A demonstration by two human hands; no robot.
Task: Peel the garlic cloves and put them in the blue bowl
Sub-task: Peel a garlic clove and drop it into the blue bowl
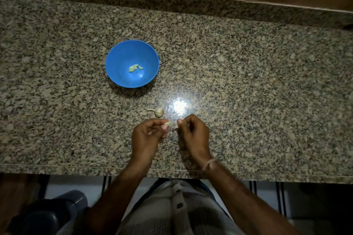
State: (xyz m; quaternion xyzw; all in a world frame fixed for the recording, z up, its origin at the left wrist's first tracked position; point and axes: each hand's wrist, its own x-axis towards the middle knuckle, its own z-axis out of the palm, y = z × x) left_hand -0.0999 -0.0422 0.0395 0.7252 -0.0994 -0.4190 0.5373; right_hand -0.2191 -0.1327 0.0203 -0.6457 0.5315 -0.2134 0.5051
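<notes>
Head view, hands at centre. Fingers (156, 121) of the left hand (147, 135) are pinching a garlic clove (167, 123) between thumb and forefinger, the pale clove tip sticking out toward the right hand (193, 133). The right hand's fingers (184, 120) are curling inward, thumb and forefinger tips pressing together; they appear to be gripping a thin scrap of skin (176, 129), though it is too small to make out with certainty. The two hands are hovering just apart, both above the near part of the worktop (248, 82), which is speckled granite. A small garlic bulb (158, 111) is lying on the worktop just beyond the left hand, its stem pointing left. Farther back and to the left, well apart from the hands, the blue bowl (122, 59) is sitting upright, holding a few peeled cloves (135, 68) near its bottom. A pale wristband (208, 165) is circling the right wrist. A striped buttoned shirt (172, 206) is showing below the worktop's near edge.
</notes>
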